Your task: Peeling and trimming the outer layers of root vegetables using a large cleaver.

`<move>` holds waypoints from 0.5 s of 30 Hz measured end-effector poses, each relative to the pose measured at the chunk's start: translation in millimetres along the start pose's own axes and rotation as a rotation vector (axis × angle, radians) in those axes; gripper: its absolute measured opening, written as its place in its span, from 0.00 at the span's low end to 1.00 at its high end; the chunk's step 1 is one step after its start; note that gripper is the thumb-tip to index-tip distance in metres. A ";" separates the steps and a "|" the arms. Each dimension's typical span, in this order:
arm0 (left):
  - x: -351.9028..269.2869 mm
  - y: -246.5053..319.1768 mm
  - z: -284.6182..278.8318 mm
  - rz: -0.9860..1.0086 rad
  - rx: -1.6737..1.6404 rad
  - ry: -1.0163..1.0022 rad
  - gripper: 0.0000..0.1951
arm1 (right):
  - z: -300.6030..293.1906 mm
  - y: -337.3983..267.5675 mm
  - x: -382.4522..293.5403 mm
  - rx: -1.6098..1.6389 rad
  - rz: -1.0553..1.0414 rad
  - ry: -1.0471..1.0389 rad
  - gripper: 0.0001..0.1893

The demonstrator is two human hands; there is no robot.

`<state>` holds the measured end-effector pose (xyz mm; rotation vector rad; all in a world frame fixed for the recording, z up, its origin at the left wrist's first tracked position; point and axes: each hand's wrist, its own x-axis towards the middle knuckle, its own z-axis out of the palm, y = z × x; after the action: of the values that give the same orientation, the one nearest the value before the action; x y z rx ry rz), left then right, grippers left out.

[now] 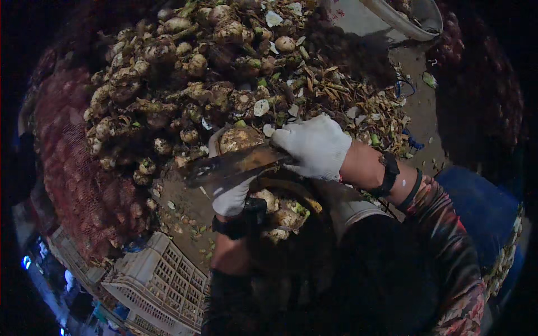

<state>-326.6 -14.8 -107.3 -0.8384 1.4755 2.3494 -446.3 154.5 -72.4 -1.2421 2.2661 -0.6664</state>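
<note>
In my right hand (pixel 315 145), which wears a white knitted glove, is a wide-bladed knife (pixel 239 164), its dark blade pointing left. My left hand (pixel 231 199), gloved as well, grips a round brown root vegetable (pixel 240 139) with a green spot on top. The blade lies across the near side of the vegetable and hides much of the left palm and fingers. I cannot tell whether the edge is in the flesh. Below the hands, several trimmed vegetables (pixel 288 218) sit in a dark round container, partly hidden by my left wrist.
A large heap of root vegetables (pixel 164 59) lies ahead, with peelings (pixel 332 84) at its right. Full red mesh sacks (pixel 80 168) stand left. A plastic crate (pixel 168 277) is at lower left, a blue barrel (pixel 479 210) right, and a white bucket (pixel 407 25) at the top.
</note>
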 end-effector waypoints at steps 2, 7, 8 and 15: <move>-5.0 -7.5 -7.3 0.052 0.008 -0.025 0.14 | 2.9 0.8 -1.3 0.000 -0.012 -0.012 0.12; 16.2 -31.8 -39.0 0.073 0.222 -0.058 0.14 | 21.3 12.8 -3.3 -0.003 -0.027 0.027 0.11; 18.5 -39.2 -36.7 0.151 0.221 -0.044 0.14 | 24.8 16.0 -2.0 0.001 -0.065 0.105 0.11; -7.5 -3.8 15.8 0.347 -0.128 -0.036 0.22 | 18.2 45.2 9.5 -0.015 0.529 -0.138 0.14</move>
<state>-324.0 1.6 -100.7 -0.6030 1.5773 2.7177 -468.4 164.2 -115.8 -0.6201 2.3372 -0.3533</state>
